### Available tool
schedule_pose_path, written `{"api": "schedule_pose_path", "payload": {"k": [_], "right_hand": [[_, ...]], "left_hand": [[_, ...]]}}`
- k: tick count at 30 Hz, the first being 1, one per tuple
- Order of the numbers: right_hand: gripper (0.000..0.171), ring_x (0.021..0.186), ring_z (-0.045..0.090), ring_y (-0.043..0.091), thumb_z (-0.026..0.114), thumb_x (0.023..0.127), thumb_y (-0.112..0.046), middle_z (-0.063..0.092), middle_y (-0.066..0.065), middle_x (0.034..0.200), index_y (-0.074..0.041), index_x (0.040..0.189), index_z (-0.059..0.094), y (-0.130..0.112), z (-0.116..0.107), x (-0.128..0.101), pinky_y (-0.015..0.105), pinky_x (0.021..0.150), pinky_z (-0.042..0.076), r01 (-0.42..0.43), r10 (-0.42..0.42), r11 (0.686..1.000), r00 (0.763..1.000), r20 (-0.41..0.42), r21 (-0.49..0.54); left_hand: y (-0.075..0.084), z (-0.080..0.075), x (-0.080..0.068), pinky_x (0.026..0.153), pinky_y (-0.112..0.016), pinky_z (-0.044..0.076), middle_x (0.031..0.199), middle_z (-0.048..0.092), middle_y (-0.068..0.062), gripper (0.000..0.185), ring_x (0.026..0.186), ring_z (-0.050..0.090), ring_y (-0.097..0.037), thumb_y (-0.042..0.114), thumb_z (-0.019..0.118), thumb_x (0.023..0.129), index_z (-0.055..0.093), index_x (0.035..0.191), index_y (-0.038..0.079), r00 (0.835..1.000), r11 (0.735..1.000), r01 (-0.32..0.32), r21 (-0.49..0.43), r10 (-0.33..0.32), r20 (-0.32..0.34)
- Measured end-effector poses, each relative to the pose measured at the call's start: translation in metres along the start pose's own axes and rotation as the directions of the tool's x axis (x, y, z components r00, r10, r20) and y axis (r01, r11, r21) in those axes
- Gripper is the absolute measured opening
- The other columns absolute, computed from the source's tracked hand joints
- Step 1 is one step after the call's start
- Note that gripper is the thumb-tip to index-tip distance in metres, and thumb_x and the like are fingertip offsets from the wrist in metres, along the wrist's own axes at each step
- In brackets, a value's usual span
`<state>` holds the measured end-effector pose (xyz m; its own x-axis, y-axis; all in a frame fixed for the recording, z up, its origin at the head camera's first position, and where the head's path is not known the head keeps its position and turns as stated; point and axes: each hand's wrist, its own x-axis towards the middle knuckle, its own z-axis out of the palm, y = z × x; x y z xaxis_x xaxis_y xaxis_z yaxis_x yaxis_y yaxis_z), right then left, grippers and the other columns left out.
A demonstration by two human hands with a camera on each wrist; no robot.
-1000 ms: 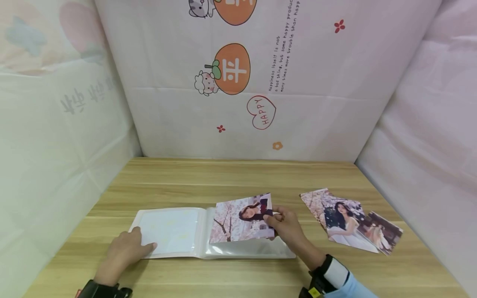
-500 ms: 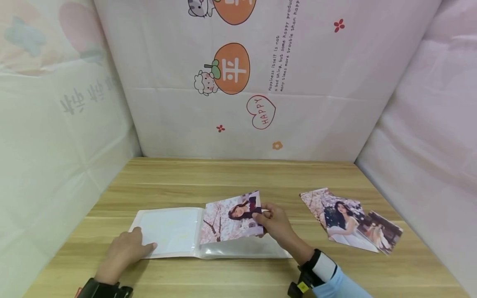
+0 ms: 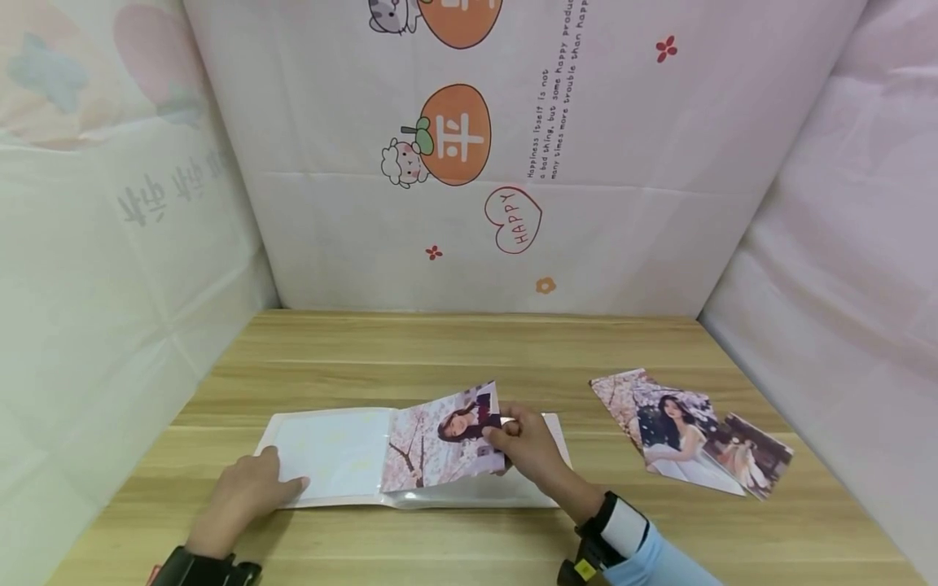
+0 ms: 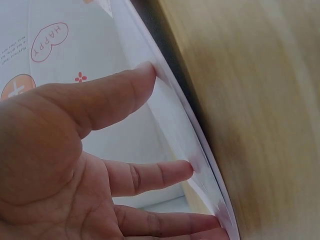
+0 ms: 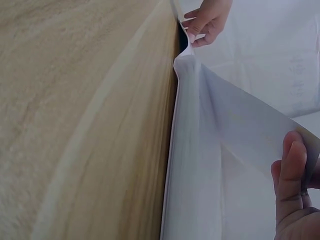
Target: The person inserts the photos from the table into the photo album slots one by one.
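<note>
An open photo album (image 3: 330,456) lies flat on the wooden table (image 3: 469,350). My left hand (image 3: 245,492) rests with straight fingers on the album's left page (image 4: 172,125), pressing its edge. My right hand (image 3: 523,443) pinches a photo of a woman among blossoms (image 3: 443,439) by its right edge. The photo is tilted, its left part low over the album's right-hand clear sleeve (image 3: 513,488). In the right wrist view the photo's white back (image 5: 240,130) slopes down to the album, and my left hand (image 5: 207,20) shows at the far end.
Two more photos (image 3: 663,427) (image 3: 755,456) lie overlapping on the table to the right of the album. Printed cloth walls (image 3: 469,163) close off the table at the back, left and right.
My right hand has carried the photo to the left and lowered it toward the album's right page. The left hand has stayed in place.
</note>
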<state>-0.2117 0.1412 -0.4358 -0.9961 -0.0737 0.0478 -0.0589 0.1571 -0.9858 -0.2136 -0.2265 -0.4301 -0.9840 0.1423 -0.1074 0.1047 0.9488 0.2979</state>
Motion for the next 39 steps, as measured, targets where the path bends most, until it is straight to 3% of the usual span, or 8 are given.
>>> {"api": "schedule_pose_path", "payload": {"k": [7, 13, 19, 27, 39], "right_hand": [[0.03, 0.052, 0.06, 0.019, 0.062, 0.086, -0.004, 0.06, 0.008, 0.062, 0.01, 0.113, 0.054, 0.009, 0.001, -0.001, 0.037, 0.047, 0.052, 0.007, -0.006, 1.0, 0.999, 0.035, -0.026], [0.031, 0.053, 0.061, 0.018, 0.061, 0.089, -0.009, 0.062, 0.01, 0.064, 0.012, 0.111, 0.054, 0.013, 0.004, -0.002, 0.038, 0.048, 0.053, 0.001, -0.002, 1.0, 0.998, 0.068, 0.016], [0.035, 0.053, 0.061, 0.018, 0.056, 0.092, -0.006, 0.061, 0.011, 0.065, 0.016, 0.118, 0.049, 0.012, 0.003, -0.001, 0.04, 0.051, 0.053, -0.005, 0.002, 0.999, 0.995, 0.101, 0.034], [0.052, 0.042, 0.048, 0.012, 0.058, 0.084, 0.0, 0.054, 0.004, 0.062, 0.015, 0.13, 0.04, 0.007, 0.001, -0.005, 0.027, 0.039, 0.046, -0.005, 0.011, 0.995, 0.998, 0.059, -0.102], [0.054, 0.04, 0.047, 0.01, 0.06, 0.087, -0.004, 0.052, 0.006, 0.061, 0.014, 0.132, 0.038, 0.011, 0.005, -0.004, 0.023, 0.038, 0.041, 0.015, -0.004, 0.997, 0.992, 0.13, -0.079]], "left_hand": [[-0.002, 0.002, 0.0, 0.052, -0.036, 0.041, 0.072, 0.055, -0.018, 0.06, 0.061, 0.047, -0.023, 0.037, 0.067, 0.082, 0.049, 0.098, -0.018, 1.0, 1.0, 0.001, -0.009, -0.001, 0.003], [-0.002, 0.003, 0.001, 0.054, -0.038, 0.043, 0.075, 0.056, -0.02, 0.06, 0.062, 0.048, -0.024, 0.036, 0.067, 0.081, 0.049, 0.098, -0.018, 1.0, 1.0, 0.006, -0.01, -0.005, 0.005], [-0.001, 0.002, 0.0, 0.053, -0.037, 0.043, 0.075, 0.056, -0.021, 0.06, 0.062, 0.048, -0.024, 0.036, 0.067, 0.082, 0.049, 0.098, -0.019, 1.0, 1.0, -0.003, -0.014, 0.003, 0.005], [0.0, 0.002, 0.0, 0.053, -0.037, 0.042, 0.075, 0.056, -0.02, 0.06, 0.061, 0.047, -0.023, 0.037, 0.066, 0.083, 0.049, 0.098, -0.019, 1.0, 1.0, -0.007, -0.002, 0.007, 0.002], [-0.002, 0.002, 0.0, 0.054, -0.037, 0.043, 0.076, 0.056, -0.021, 0.06, 0.062, 0.048, -0.024, 0.036, 0.067, 0.082, 0.049, 0.099, -0.019, 1.0, 1.0, 0.001, -0.002, -0.001, 0.003]]}}
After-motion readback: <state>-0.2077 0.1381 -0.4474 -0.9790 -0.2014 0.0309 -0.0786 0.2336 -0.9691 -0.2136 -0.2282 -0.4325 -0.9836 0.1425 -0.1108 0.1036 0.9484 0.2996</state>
